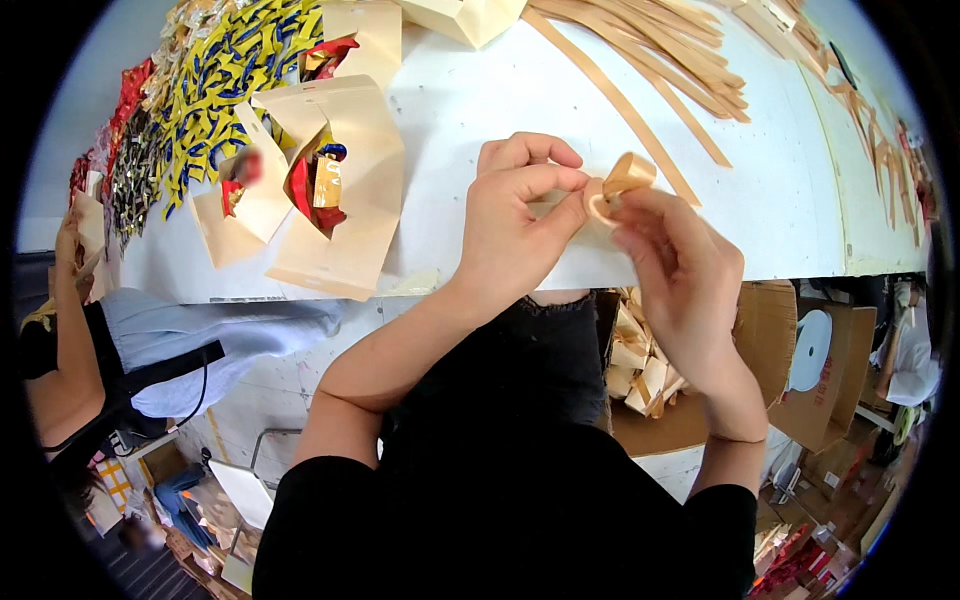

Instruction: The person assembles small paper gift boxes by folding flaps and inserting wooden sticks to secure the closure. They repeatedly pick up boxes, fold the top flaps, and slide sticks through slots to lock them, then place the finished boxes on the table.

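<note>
Above the white table, my left hand (522, 215) and my right hand (685, 260) meet at a looped tan ribbon (632, 172). My left thumb and forefinger pinch one side of the loops, while my right fingers close on the other side. The exact crossing of the ribbon is partly hidden by my fingertips. To the left of my hands stands an open cream paper box (365, 190) with red, gold and blue wrapped sweets (325, 185) inside. Another open cream box (255, 215) leans beside it.
Flat tan ribbon strips (660, 50) lie at the back of the white table (450, 100). Yellow-and-blue wrapped sweets (230, 75) are heaped at the far left. Below the table edge, a cardboard carton (660, 430) holds cream boxes. Another person's arm (75, 340) is at the left.
</note>
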`<action>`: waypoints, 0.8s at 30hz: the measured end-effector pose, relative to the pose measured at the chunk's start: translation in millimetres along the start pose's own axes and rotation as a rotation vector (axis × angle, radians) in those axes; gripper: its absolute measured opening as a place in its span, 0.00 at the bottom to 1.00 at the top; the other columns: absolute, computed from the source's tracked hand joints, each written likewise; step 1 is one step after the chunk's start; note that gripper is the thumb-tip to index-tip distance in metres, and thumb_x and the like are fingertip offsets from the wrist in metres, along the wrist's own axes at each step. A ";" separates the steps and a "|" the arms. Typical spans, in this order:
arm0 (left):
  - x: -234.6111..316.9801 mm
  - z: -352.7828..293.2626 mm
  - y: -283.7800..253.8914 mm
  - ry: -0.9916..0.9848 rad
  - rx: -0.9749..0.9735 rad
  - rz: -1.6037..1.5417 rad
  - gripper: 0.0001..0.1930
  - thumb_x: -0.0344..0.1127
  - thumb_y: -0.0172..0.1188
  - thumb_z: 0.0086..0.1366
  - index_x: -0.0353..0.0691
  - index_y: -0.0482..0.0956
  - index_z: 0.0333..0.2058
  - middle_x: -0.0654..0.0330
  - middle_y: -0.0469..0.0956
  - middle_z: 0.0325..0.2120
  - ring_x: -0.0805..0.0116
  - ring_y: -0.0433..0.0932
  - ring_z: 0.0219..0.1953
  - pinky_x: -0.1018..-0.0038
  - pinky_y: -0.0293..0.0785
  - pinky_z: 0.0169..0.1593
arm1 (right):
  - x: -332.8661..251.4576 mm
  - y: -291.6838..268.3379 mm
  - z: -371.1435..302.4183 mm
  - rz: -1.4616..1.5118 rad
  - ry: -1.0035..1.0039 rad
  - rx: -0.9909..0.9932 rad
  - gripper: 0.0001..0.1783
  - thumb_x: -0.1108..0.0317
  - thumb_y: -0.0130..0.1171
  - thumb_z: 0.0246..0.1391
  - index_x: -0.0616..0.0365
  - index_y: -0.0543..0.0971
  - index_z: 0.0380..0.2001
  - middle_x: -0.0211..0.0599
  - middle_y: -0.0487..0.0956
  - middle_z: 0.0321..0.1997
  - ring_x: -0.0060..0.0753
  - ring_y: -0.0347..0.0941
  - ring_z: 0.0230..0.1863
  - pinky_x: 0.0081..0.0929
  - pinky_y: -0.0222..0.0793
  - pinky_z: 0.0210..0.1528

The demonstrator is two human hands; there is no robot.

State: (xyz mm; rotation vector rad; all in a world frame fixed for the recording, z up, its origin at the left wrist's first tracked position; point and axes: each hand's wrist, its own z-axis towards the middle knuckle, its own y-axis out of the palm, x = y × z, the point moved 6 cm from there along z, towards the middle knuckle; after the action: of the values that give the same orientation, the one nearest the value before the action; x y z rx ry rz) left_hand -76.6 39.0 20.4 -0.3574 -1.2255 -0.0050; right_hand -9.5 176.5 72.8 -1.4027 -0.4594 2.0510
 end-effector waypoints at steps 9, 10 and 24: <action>-6.5 -4.2 2.9 -0.005 -0.055 -0.137 0.06 0.28 0.68 0.55 0.42 0.86 0.33 0.66 0.75 0.42 0.64 0.64 0.49 0.70 0.63 0.53 | 25.8 1.5 17.2 0.110 0.132 -0.044 0.05 0.82 0.63 0.48 0.65 0.78 0.30 0.36 0.78 0.29 0.25 0.72 0.22 0.21 0.66 0.24; -9.2 -3.8 3.0 -0.046 -0.081 -0.227 0.06 0.28 0.68 0.55 0.42 0.86 0.34 0.66 0.75 0.42 0.64 0.64 0.49 0.69 0.62 0.54 | 28.7 3.2 18.7 0.151 0.189 -0.104 0.06 0.83 0.63 0.48 0.65 0.78 0.30 0.35 0.78 0.29 0.22 0.72 0.23 0.20 0.65 0.24; -21.9 2.7 6.2 -0.001 -0.239 -0.348 0.09 0.27 0.68 0.58 0.40 0.86 0.38 0.64 0.76 0.43 0.66 0.70 0.49 0.73 0.69 0.50 | 34.9 20.2 24.3 0.163 0.136 -0.014 0.17 0.88 0.58 0.46 0.61 0.76 0.40 0.36 0.75 0.26 0.22 0.72 0.24 0.20 0.69 0.27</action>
State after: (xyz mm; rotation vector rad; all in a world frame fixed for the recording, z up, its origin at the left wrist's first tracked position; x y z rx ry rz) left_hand -85.4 41.4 -0.6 -0.3467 -1.2780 -0.4540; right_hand -46.6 185.1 45.3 -1.6235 -0.3117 2.0641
